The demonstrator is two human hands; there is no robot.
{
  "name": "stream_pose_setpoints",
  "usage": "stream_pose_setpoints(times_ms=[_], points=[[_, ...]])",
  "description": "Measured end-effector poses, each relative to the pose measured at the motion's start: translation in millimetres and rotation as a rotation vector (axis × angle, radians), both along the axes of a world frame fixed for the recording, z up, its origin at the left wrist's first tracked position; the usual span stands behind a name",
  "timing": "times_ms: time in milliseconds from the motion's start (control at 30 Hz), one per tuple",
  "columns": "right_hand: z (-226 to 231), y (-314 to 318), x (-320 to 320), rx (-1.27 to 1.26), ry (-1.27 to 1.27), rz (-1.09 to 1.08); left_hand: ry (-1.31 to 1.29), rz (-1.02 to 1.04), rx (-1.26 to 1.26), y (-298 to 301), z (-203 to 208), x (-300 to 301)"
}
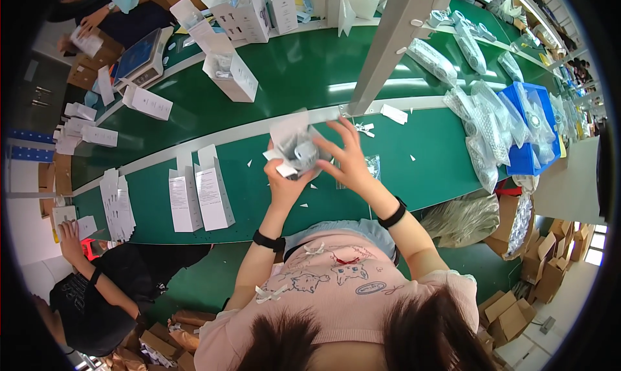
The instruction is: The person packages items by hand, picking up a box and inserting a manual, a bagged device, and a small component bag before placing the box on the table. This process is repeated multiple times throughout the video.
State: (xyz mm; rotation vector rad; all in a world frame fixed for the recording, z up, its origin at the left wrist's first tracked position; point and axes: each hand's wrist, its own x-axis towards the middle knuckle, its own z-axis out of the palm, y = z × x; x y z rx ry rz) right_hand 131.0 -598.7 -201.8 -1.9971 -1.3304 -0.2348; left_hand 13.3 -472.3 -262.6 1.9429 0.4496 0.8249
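Above the green bench in front of me, a small white carton (289,133) is held tilted with its top flaps raised. My left hand (288,185) is closed around its lower part. A grey-and-white item in clear plastic (305,153) shows at the open end; its kind is blurred. At the carton's right side, my right hand (349,159) has its fingers spread, the thumb close to the plastic. Whether that thumb touches it I cannot tell. Below my right hand, a small clear bag (373,166) lies on the bench.
Two open white cartons (213,196) stand left on the bench, beside a stack of flat cartons (116,206). Bubble-wrapped devices (482,128) lie right, against a blue bin (548,138). A metal post (388,54) rises behind my hands. A co-worker's hand (68,236) is far left.
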Motion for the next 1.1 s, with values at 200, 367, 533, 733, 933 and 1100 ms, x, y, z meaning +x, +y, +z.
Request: stream_pose_setpoints(times_ms=[200,367,533,733,933,1100], points=[[-53,-58,-5,-0.059,0.322,0.13,0.048,-0.192,-0.013,-3,14,-10],[-85,-90,-4,-0.383,0.082,-0.013,-0.018,-0.119,-0.03,4,31,-18],[-100,-94,3,-0.341,0.305,-0.094,0.088,-0.004,0.178,13,55,-24],[0,-20,-29,0.692,0.94,-0.167,0.139,0.148,-0.053,14,60,-18],[4,18,-45,0.474,0.54,-0.012,0.243,0.21,-0.199,25,71,-7],[18,23,-45,0.139,-0.13,0.017,0.133,0.181,-0.276,30,53,-9]])
